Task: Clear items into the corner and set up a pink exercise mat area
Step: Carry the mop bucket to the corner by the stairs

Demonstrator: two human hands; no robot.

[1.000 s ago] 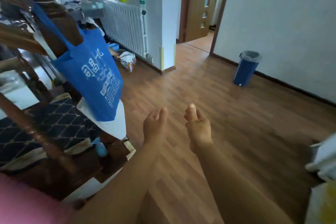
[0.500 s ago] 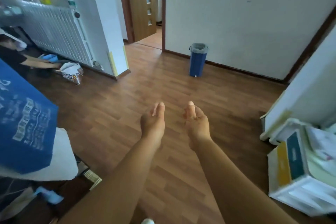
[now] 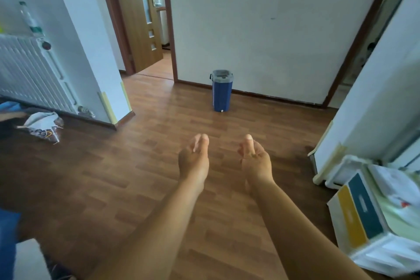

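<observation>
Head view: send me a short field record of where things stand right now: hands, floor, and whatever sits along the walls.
left hand: held out over the floor, holds nothing
right hand: held out beside the left, apart from it, holds nothing
floor: wood laminate
bin: blue, upright, at the far wall
radiator: on the left wall
bottle: upright on the radiator
bag: crumpled on the floor below the radiator
boxes: at the right edge
mat: not in view
</observation>
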